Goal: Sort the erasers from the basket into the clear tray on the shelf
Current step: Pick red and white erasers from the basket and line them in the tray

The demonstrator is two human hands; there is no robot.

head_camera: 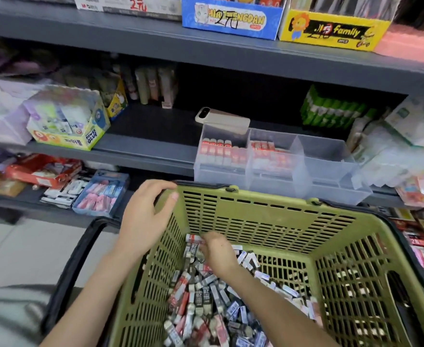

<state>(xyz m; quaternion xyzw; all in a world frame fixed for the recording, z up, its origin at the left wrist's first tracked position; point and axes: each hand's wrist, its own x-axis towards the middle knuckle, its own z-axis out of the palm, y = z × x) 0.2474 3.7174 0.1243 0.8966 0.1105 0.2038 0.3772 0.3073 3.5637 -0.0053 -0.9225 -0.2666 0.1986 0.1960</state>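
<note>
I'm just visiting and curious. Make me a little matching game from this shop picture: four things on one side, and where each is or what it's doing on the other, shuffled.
Things:
1. left hand
2. right hand
3. phone
4. tray

Places or states:
A. on the shelf, partly filled
B. grips the basket rim
C. at the tray's back left corner
D. pinches erasers down in the basket

Pairs: 1-B, 2-D, 3-C, 4-A
</note>
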